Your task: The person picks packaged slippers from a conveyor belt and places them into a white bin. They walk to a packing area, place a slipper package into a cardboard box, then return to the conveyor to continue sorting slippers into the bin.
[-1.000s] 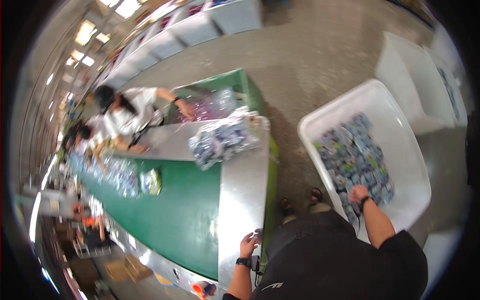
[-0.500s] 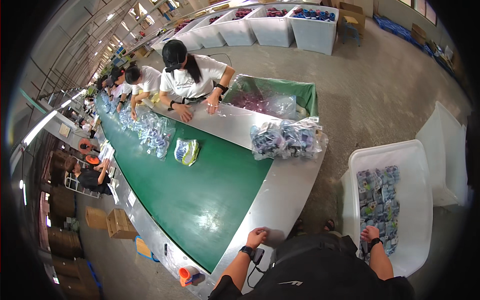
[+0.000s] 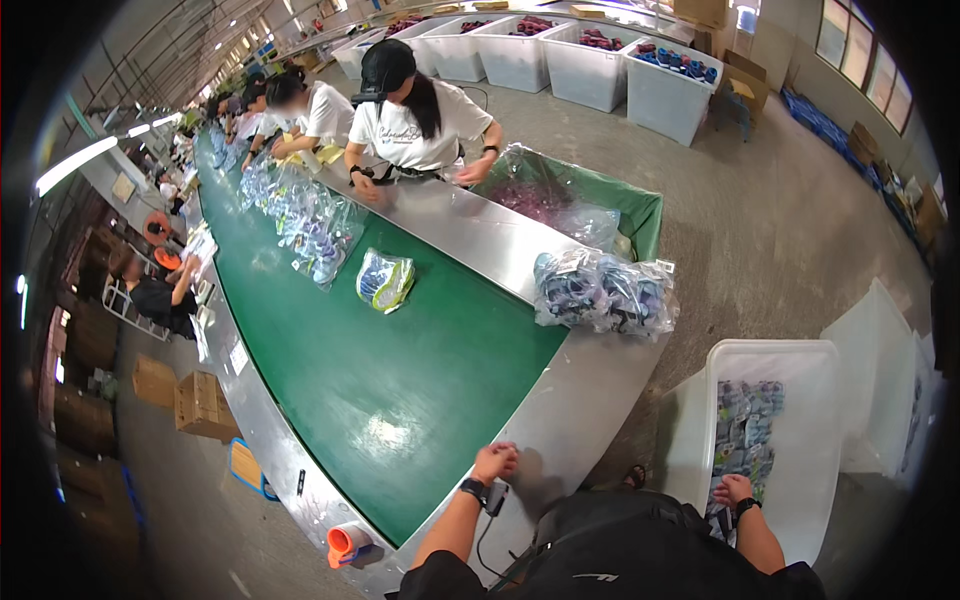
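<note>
Above the bare metal edge at the near end of the green conveyor belt [image 3: 400, 380] hovers my left hand [image 3: 497, 461], fingers loosely bent and slightly apart, nothing visible in it. My right hand [image 3: 733, 490] hangs over the near side of a white plastic bin [image 3: 805, 430], its fingers half curled with nothing visible in them. Packed rows of small grey-blue bagged items [image 3: 745, 430] lie in the bin. Clear plastic bags of dark blue-grey items [image 3: 605, 292] rest on the metal ledge. A bagged item with a yellow-green edge [image 3: 385, 281] lies alone on the belt.
A co-worker in a white shirt [image 3: 425, 135] stands across the belt beside a green-lined container [image 3: 645, 215]. Bagged items [image 3: 305, 225] cluster farther up the belt. An orange cup [image 3: 345, 543] stands at the near left corner. White bins [image 3: 668, 100] line the back.
The view has shifted. My left hand stays over the metal edge and my right over the bin. The co-worker opposite has straightened and drawn both hands back toward the body.
</note>
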Available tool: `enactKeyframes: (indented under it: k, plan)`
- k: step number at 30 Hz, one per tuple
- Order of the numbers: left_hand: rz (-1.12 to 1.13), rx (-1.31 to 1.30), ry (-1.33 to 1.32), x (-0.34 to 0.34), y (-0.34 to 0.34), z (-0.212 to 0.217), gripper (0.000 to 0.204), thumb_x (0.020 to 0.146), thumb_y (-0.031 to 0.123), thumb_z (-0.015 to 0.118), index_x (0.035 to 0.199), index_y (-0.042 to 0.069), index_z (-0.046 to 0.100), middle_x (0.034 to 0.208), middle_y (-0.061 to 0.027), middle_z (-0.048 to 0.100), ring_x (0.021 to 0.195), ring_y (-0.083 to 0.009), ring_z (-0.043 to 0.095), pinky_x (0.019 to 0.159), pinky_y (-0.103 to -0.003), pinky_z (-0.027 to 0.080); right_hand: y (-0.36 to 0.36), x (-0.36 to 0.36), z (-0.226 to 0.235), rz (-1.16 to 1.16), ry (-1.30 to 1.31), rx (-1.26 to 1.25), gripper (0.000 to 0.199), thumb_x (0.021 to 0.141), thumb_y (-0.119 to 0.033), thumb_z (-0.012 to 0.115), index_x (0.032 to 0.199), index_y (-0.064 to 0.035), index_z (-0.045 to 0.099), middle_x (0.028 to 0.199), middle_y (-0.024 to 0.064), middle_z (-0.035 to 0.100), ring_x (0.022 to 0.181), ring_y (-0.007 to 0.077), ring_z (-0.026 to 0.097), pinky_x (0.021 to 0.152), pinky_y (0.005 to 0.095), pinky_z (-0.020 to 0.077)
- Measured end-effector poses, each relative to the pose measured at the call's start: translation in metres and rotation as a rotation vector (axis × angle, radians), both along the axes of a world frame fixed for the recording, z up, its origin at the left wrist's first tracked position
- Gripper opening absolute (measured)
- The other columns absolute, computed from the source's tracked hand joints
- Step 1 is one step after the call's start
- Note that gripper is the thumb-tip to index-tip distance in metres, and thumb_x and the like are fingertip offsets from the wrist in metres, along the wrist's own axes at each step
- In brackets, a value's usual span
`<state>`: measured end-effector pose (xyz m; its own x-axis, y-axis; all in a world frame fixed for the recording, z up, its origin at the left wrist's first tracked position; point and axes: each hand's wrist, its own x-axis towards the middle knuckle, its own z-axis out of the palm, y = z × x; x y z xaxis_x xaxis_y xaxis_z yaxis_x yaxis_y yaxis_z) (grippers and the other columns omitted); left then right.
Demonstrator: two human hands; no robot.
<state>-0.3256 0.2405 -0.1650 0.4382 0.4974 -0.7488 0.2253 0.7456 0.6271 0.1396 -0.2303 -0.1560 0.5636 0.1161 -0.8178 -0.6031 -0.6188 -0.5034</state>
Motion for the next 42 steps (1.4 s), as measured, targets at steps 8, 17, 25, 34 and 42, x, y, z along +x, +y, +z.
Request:
enactKeyframes:
  k: [8,17,25,34,42]
  plan:
    - [0.161,0.417,0.165,0.003,0.162,0.03,0.03,0.085,0.016,0.069,0.111,0.003,0.062,0.087,-0.0028,0.067,0.073,-0.0113,0.061,0.056,-0.026,0.049,0.023,0.003,0.039,0.004,-0.068,0.011,0.027,0.092,-0.023,0.06,0.114,-0.0075,0.055,0.083,0.009,0.063,0.069,0.0248,0.068,0.054,0.0371,0.0544]
    - [0.137,1.021,0.651,0.009,0.358,0.028,0.059,0.075,0.026,0.075,0.124,-0.002,0.058,0.12,-0.0248,0.061,0.116,-0.0381,0.056,0.1,-0.044,0.044,0.004,-0.05,0.084,-0.005,-0.104,-0.042,0.019,0.089,-0.013,0.057,0.105,-0.0023,0.056,0.08,0.0119,0.063,0.066,0.0242,0.068,0.051,0.0354,0.0561]
    - [-0.062,1.202,0.956,0.004,0.459,0.024,0.079,0.075,0.032,0.072,0.139,-0.002,0.041,0.146,-0.0263,0.037,0.137,-0.0423,0.031,0.117,-0.045,0.023,0.011,-0.079,0.119,0.003,-0.045,-0.195,0.021,0.088,-0.01,0.058,0.106,-0.0003,0.056,0.081,0.0132,0.064,0.066,0.0263,0.07,0.052,0.037,0.0576]
    - [0.037,1.242,0.748,0.072,0.306,0.019,0.093,0.082,0.047,0.07,0.148,-0.002,0.026,0.144,-0.0287,0.034,0.136,-0.044,0.03,0.114,-0.05,0.026,0.094,-0.087,0.122,0.148,-0.075,-0.034,0.026,0.092,-0.011,0.059,0.115,0.0014,0.056,0.089,0.0128,0.065,0.074,0.0224,0.069,0.059,0.0297,0.0569]
    - [0.728,1.119,0.448,0.069,0.306,0.053,0.083,0.084,0.033,0.071,0.145,-0.005,0.029,0.146,-0.0277,0.035,0.135,-0.0389,0.035,0.113,-0.047,0.027,0.09,-0.095,0.138,0.149,-0.136,-0.024,0.028,0.09,-0.011,0.06,0.115,0.0011,0.056,0.09,0.0108,0.066,0.076,0.0204,0.069,0.061,0.0287,0.0567]
